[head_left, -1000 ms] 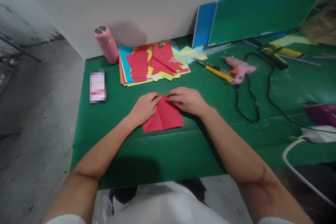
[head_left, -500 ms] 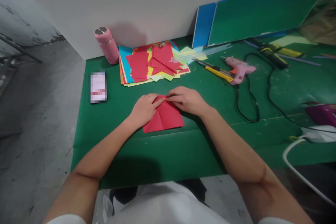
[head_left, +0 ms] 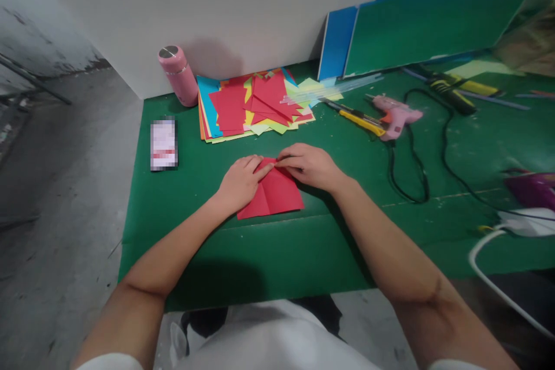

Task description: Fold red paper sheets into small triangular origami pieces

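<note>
A red sheet of paper lies partly folded on the green table in front of me. My left hand rests on its left half, forefinger pointing at the top fold. My right hand presses the upper right part, fingers pinched together on the paper's top edge. The fingertips of both hands meet at the top middle of the sheet. A crease runs down the sheet's centre.
A stack of coloured paper lies behind the sheet, with a pink bottle at its left and a phone further left. A yellow cutter, pink glue gun and black cables lie right. Green and blue boards lean at the back.
Both hands stay on the red sheet; the fingertips have drawn slightly closer at the top fold. The view has shifted a little.
</note>
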Motion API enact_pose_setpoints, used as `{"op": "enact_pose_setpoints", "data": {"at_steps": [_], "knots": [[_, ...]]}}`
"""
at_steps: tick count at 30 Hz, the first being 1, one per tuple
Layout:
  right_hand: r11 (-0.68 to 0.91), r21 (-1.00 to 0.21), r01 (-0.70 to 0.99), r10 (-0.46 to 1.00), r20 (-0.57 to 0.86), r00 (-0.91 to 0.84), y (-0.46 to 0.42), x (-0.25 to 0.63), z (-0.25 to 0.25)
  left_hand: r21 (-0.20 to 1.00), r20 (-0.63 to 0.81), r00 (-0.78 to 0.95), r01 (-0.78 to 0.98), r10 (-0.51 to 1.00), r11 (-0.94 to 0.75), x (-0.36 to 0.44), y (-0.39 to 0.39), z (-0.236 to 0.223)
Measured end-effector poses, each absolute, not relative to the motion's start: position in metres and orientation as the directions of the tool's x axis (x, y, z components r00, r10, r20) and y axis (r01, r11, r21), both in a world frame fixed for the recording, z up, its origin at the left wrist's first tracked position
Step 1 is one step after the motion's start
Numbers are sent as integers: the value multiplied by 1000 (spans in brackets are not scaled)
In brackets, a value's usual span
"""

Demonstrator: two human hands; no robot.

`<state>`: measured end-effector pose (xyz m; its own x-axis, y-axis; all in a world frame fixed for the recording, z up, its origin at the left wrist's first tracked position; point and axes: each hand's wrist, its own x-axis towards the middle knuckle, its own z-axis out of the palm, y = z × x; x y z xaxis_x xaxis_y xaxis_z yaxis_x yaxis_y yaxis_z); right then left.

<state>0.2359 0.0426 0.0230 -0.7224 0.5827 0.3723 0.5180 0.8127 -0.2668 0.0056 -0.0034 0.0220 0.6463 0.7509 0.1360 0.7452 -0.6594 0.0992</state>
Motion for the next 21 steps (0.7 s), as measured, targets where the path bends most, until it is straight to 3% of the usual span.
{"op": "enact_pose_setpoints", "data": {"at_steps": [11, 17, 21], "knots": [[811, -308, 497, 584, 372, -722, 44, 235, 26, 101, 139, 644, 747, 753, -657, 6, -5, 24], [783, -420, 460, 607, 349, -714, 44, 237, 27, 96, 121, 637, 756, 762, -647, 9, -5, 24], [779, -329, 534, 622, 303, -722, 45, 230, 21, 97, 108, 611, 778, 784, -620, 11, -5, 26]]}}
